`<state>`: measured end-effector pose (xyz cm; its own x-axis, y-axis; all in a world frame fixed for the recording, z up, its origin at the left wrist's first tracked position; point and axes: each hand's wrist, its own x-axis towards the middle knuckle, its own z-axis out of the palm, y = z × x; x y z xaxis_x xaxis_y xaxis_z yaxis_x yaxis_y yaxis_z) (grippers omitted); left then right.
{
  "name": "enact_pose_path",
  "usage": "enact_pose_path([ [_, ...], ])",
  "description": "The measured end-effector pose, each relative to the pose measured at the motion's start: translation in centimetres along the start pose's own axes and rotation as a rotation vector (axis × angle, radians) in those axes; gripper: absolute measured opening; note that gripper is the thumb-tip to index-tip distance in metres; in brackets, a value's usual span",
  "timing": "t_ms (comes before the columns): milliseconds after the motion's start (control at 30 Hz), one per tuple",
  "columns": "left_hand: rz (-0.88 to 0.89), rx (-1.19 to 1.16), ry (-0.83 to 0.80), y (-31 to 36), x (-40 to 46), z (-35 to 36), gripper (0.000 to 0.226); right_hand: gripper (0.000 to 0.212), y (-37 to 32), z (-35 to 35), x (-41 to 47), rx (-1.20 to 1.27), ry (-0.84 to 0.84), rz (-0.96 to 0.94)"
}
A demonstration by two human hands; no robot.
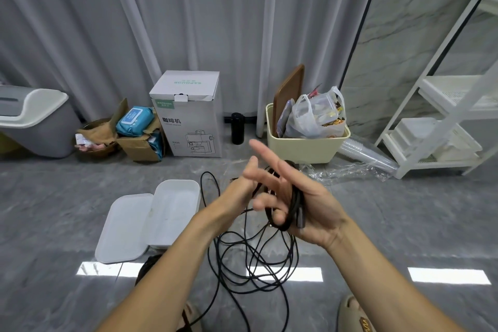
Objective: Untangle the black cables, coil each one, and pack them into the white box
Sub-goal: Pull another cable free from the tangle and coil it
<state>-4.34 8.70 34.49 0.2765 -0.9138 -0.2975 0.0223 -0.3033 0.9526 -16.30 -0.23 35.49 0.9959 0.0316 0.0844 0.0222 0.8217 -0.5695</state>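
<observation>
Head view: floor scene, listed left to right, both hands raised above the tangle.
Bin [40, 121]: grey with a white lid, at the far left by the curtain.
Lid [122, 228]: white, flat on the floor, touching the box's left side.
Box [176, 213]: white, open, left of the hands.
Carton [188, 113]: white, upright against the curtain behind the box.
Left hand [242, 191]: fingers mostly straight, touching the cable near the right palm; whether it pinched a strand, I could not tell.
Cables [256, 259]: black, loose loops on the floor below the hands, strands rising to them.
Right hand [304, 197]: palm up, index finger straight, a small coil wound over the palm and held by curled lower fingers.
Basket [307, 147]: cream, behind the hands, holding a plastic bag.
Shelf [444, 105]: white, far right.
</observation>
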Motion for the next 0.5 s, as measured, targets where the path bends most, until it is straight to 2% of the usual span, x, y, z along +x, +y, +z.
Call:
enact_pose_path([
  [133, 0.032, -0.162, -0.076, -1.0, 0.6, 0.4, 0.056, 0.050, -0.1, 0.7, 0.7, 0.043, 0.178, -0.193],
  [200, -0.021, -0.205, -0.111, -1.3, 1.0, 0.9, 0.042, 0.049, -0.5, 1.1, 1.0, 0.028, 0.282, -0.283],
  [233, -0.068, -0.238, -0.139, -1.2, 1.0, 1.1, 0.045, 0.047, -0.7, 1.1, 1.1, 0.025, 0.323, -0.314],
  [367, -0.228, -0.282, -0.287, -1.4, 1.4, 1.1, 0.087, 0.048, -1.4, 0.6, 1.3, 0.002, 0.449, -0.403],
  [500, -0.283, -0.257, -0.308, -1.0, 1.3, 0.9, 0.100, 0.059, -1.7, -0.1, 1.3, -0.170, 0.563, -0.433],
])
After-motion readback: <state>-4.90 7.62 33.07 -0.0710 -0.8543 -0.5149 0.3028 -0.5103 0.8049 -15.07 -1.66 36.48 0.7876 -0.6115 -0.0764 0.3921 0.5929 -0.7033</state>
